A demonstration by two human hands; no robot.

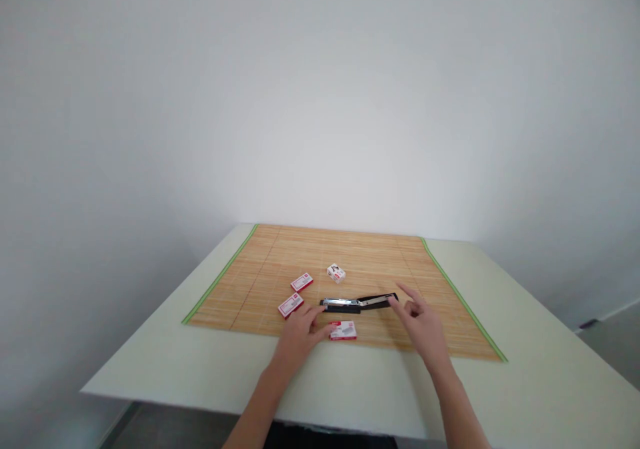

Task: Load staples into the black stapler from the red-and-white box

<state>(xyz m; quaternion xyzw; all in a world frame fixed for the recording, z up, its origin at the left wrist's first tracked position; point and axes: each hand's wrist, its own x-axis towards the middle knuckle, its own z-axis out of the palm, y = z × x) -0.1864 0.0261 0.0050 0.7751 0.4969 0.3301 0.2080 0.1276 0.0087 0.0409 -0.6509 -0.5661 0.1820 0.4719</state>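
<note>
A black stapler (341, 308) lies opened out flat on a bamboo mat (370, 256), its silver staple channel showing. My left hand (299, 334) has its fingers apart. Its index fingertip is at the stapler's left end, and the thumb tip is at the edge of a red-and-white staple box (344, 330). By the far right end of the stapler is my right hand (423, 329), with the index finger stretched out and the thumb tip at or just beside the stapler's folded-back arm. I cannot tell whether it touches.
Two more red-and-white boxes (302, 282) lie left of the stapler, one close to my left hand. Behind the stapler sits a small white box (337, 273) with red and black print. The mat has green edges and rests on a white table (200, 362) against a wall.
</note>
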